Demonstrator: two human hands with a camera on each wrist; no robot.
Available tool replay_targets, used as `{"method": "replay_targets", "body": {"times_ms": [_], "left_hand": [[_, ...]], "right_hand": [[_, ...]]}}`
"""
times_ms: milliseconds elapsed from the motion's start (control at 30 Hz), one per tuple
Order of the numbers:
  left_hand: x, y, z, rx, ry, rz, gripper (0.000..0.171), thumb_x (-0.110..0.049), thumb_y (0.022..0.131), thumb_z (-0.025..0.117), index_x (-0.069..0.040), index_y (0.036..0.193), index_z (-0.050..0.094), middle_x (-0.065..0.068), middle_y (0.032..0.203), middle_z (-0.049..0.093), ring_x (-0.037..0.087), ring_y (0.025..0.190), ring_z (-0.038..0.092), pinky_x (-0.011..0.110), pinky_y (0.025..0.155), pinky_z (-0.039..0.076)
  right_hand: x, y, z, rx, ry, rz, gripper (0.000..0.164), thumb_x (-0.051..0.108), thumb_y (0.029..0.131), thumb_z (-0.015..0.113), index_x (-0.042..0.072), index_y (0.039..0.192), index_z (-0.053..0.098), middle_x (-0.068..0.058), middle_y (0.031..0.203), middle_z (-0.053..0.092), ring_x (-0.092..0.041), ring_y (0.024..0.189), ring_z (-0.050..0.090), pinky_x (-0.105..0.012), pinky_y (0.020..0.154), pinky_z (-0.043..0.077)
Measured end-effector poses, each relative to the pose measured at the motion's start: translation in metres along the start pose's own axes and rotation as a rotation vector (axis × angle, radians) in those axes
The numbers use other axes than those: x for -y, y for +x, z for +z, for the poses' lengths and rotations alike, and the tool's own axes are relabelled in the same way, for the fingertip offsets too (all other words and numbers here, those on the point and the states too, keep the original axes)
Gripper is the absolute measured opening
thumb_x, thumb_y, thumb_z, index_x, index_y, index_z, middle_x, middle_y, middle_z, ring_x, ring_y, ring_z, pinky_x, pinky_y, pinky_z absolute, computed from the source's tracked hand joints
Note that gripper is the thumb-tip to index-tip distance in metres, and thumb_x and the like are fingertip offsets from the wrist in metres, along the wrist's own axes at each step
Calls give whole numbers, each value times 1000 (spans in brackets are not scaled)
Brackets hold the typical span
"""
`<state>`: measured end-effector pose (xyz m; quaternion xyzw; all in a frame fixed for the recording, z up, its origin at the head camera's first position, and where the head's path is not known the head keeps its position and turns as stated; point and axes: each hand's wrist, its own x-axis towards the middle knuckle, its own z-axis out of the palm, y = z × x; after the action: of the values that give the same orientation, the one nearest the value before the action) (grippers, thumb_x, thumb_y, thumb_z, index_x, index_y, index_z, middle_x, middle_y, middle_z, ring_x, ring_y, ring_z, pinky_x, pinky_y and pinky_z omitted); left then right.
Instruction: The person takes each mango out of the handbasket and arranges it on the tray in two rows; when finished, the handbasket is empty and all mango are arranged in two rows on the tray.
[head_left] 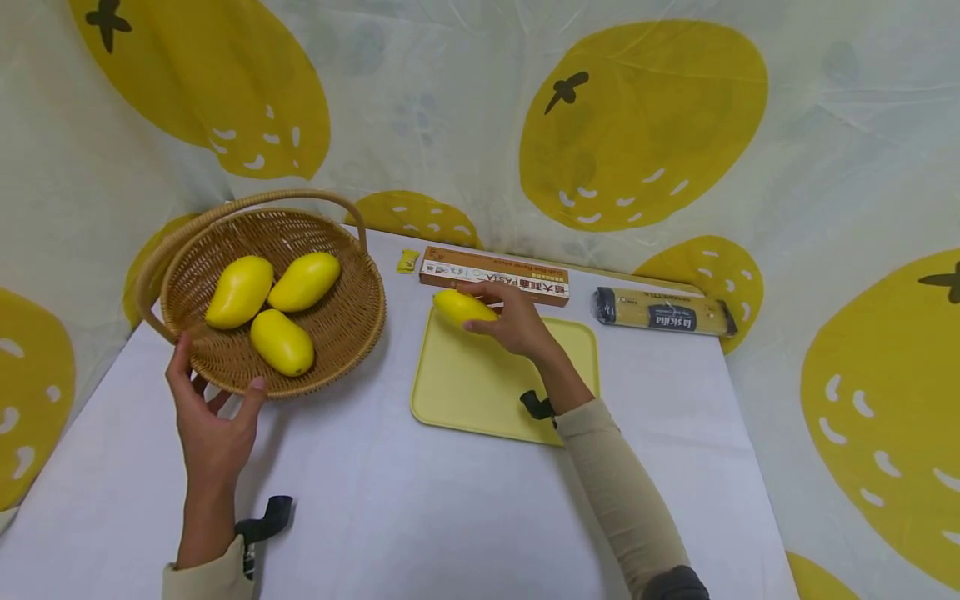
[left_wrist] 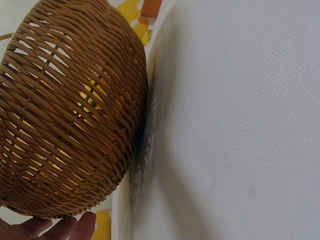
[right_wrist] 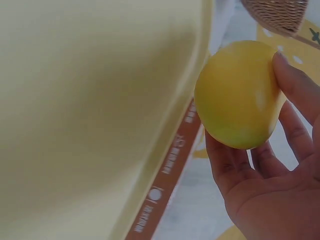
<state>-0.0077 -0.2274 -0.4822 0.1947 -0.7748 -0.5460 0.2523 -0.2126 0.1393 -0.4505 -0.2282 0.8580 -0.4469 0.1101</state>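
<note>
My left hand (head_left: pixel 213 425) grips the near-left rim of a wicker basket (head_left: pixel 356 308), thumb over the edge. Three yellow mangoes (head_left: pixel 282 342) lie inside it, and its tall handle arches over the back. From the left wrist view, the basket's woven side (left_wrist: pixel 75 105) leans beside the white tablecloth, fingertips at its rim. Between thumb and fingers, my right hand (head_left: pixel 517 321) holds another mango (head_left: pixel 459 308) over the far-left part of a pale yellow tray (head_left: pixel 487 392). In the right wrist view this mango (right_wrist: pixel 240 95) shows a greenish tinge low down.
Behind the tray lies a brown and white pasta box (head_left: pixel 495 275), with a small yellow packet (head_left: pixel 407 261) to its left. A bag of spaghetti (head_left: pixel 663 312) lies at the back right. A fruit-print curtain (head_left: pixel 465 100) hangs behind the white table (head_left: pixel 360 500).
</note>
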Motion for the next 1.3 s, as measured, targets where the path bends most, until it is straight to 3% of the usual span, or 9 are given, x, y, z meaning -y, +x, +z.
{"method": "replay_targets", "body": {"times_ms": [167, 700, 967, 1300], "left_hand": [[0, 1, -1, -1, 1, 9, 100, -10, 90, 79, -34, 168, 22, -11, 173, 26, 25, 149, 41, 25, 112, 43], [3, 2, 0, -2, 2, 10, 99, -9, 90, 78, -33, 168, 22, -8, 173, 27, 25, 148, 42, 23, 111, 43], [4, 2, 0, -3, 9, 5, 99, -10, 90, 78, -33, 168, 22, -8, 173, 27, 26, 148, 42, 26, 112, 43], [2, 1, 0, 1, 3, 2, 99, -10, 90, 77, -34, 168, 21, -9, 173, 27, 25, 148, 42, 27, 113, 43]], "right_hand": [[-9, 3, 4, 14, -44, 36, 53, 11, 90, 85, 22, 139, 71, 1, 146, 68, -29, 127, 64, -46, 110, 52], [-20, 5, 8, 5, -70, -2, 51, 8, 86, 88, 18, 134, 74, -1, 141, 69, -25, 128, 63, -45, 112, 52], [-17, 1, 9, -18, -54, -30, 32, 20, 95, 81, 18, 128, 77, -1, 135, 72, -23, 122, 65, -45, 107, 54], [-21, 3, 10, -5, -56, -14, 54, 16, 86, 89, 15, 137, 72, -4, 143, 69, -26, 131, 62, -45, 113, 50]]}}
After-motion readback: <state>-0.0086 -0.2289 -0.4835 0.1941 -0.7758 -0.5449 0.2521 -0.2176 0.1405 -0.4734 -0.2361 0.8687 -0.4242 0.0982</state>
